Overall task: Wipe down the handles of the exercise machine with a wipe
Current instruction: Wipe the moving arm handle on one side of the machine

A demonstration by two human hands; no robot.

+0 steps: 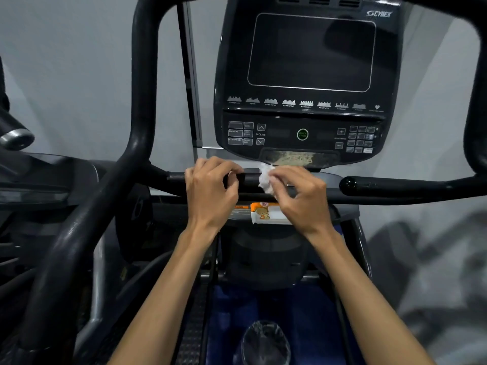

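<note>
Nearest to us, low in the view, we are seeing one clear rounded thing [264, 338], perhaps a bottle top; we cannot tell for sure. Our two forearms are reaching up from there to the short bar [250, 180] under the console.

We are in the middle of the wiping step. Our left hand [208, 191] is curling around the bar, its grip clamped on it to steady things. Our right hand [300, 196] is pinching the one crumpled white wipe [265, 177], grip closed on it, and pressing it against the bar just beside the left hand.

Just below the hands, one orange pack [266, 213] of wipes is lying on the machine, partly hidden by the right hand.

We judge the next move calls for sliding the wipe along and around the bar, then carrying it out to the other handles: one straight black handle [408, 185] is jutting in from the right, and one tall curved handle [137, 106] is rising at left; another curves at the far right edge.

Farthest off, one dark console [308, 75] is facing us.
</note>
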